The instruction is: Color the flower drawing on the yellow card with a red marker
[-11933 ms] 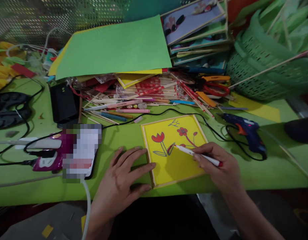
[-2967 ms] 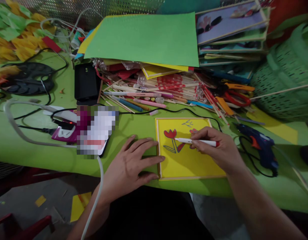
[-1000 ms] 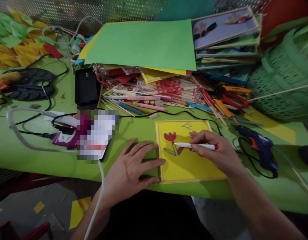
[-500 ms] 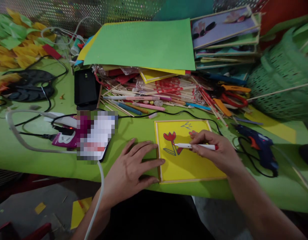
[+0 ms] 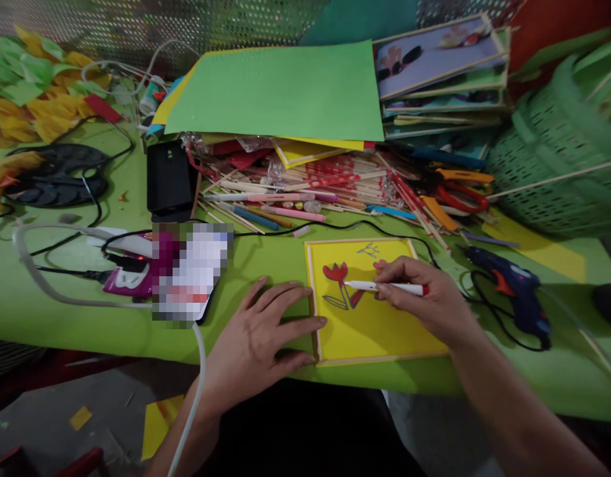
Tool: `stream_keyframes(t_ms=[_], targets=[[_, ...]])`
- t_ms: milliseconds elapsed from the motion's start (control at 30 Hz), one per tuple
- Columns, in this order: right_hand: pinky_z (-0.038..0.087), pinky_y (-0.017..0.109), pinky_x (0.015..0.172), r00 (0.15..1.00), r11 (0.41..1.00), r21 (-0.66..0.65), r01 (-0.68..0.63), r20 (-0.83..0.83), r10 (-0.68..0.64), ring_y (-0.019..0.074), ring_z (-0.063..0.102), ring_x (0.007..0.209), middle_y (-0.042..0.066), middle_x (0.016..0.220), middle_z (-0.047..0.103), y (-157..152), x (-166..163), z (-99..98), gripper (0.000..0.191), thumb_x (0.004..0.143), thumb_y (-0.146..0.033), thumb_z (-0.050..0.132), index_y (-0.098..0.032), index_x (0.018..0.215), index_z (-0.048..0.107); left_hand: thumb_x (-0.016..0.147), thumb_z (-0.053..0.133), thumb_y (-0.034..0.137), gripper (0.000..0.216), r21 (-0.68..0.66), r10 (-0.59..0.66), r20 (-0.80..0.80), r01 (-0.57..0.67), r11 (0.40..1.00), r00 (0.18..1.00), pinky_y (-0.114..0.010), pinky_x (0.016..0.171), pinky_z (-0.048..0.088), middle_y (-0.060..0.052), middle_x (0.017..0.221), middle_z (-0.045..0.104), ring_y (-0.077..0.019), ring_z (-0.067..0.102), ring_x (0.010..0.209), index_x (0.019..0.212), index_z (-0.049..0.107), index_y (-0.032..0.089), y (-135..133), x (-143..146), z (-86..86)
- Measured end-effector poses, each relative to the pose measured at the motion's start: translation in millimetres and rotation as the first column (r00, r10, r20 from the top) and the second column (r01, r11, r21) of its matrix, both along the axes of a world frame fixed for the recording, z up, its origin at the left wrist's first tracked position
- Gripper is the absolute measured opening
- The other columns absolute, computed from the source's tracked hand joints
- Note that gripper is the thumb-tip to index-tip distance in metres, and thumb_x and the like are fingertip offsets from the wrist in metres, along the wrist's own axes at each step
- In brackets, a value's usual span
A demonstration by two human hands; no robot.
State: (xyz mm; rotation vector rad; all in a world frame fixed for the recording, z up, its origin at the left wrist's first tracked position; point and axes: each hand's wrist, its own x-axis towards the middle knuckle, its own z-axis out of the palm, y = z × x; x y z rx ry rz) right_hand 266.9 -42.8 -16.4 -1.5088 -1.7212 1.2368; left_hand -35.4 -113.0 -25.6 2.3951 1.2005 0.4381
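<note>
A yellow card (image 5: 379, 334) edged with thin wooden strips lies on the green table in front of me. Drawn on it are a red tulip (image 5: 335, 272) with dark outlines, an uncoloured leaf, a red leaf and a small line drawing near the top. My right hand (image 5: 414, 295) pinches a white felt-tip pen (image 5: 362, 285) with a red end, its tip at the tulip's stem. Part of another red shape is hidden behind that hand. My left hand (image 5: 270, 328) lies flat with spread fingers, fingertips on the card's left edge.
Left of my hands are a phone (image 5: 198, 265) and a purple power strip (image 5: 129, 271). Behind the card lie sticks and pens (image 5: 285, 197) under a green sheet (image 5: 280, 89). A blue glue gun (image 5: 516, 285), scissors (image 5: 461, 195) and a green basket (image 5: 548, 152) stand to the right.
The pen and my right hand have shifted slightly left, and the tip is now a little higher on the tulip's stem. My left hand stays in place.
</note>
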Motion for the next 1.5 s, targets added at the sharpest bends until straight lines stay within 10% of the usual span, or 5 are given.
stream_keyframes(t_ms=[667, 1500], targets=[[0.05, 0.04, 0.095, 1.0, 0.999, 0.026, -0.019, -0.008, 0.019, 0.0262, 0.07, 0.091, 0.002, 0.077, 0.072, 0.7, 1.8, 1.8, 0.013, 0.079, -0.034, 0.075, -0.025, 0.073, 0.069, 0.091, 0.071, 0.035, 0.047, 0.016, 0.004, -0.003, -0.004, 1.0, 1.0, -0.06, 0.122, 0.03, -0.004, 0.154, 0.053, -0.0295, 0.05, 0.142, 0.137, 0.063, 0.041, 0.4, 0.3, 0.5], [0.047, 0.033, 0.071, 1.0, 1.0, -0.01, 0.001, 0.0, -0.001, 0.0191, 0.061, 0.071, 0.001, 0.078, 0.069, 0.1, 4.0, -1.4, 0.012, 0.082, -0.034, 0.072, -0.023, 0.08, 0.07, 0.094, 0.067, 0.036, 0.045, 0.002, 0.004, -0.008, -0.004, 1.0, 1.0, -0.059, 0.123, 0.026, -0.001, 0.156, 0.05, -0.0269, 0.046, 0.145, 0.138, 0.06, 0.044, 0.0, 0.2, -1.2]])
